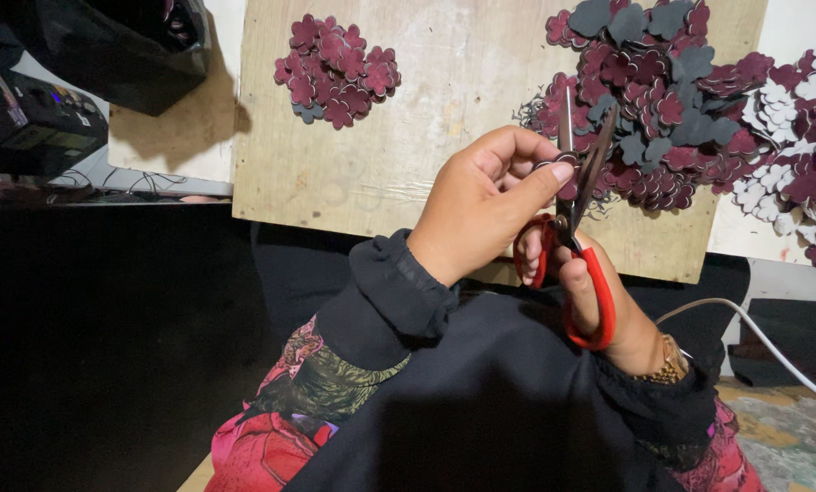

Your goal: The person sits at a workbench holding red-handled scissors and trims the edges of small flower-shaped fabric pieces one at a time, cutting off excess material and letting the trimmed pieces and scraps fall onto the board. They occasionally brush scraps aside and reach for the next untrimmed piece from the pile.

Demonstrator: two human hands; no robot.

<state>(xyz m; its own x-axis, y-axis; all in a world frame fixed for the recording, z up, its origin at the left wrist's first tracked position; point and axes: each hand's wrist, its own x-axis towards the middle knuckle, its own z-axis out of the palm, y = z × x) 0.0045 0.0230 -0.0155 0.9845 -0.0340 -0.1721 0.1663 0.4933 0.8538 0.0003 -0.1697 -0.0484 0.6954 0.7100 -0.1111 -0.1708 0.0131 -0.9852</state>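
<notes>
My right hand [599,296] grips red-handled scissors [579,210] with the blades parted and pointing away from me. My left hand [483,196] pinches a small maroon flower-shaped cutout [567,187] between thumb and fingers, right against the blades. Both hands hover over the near edge of a wooden board [426,118]. A small pile of maroon flower cutouts [337,69] lies at the board's far left. A much larger heap of maroon and grey cutouts [663,100] spreads just beyond the scissors.
White flower cutouts [786,118] mix into the heap at the right, on a white surface. A black bag [107,50] and a dark device [25,123] sit at the far left. A white cable [763,342] runs along the right. My lap wears black and patterned cloth.
</notes>
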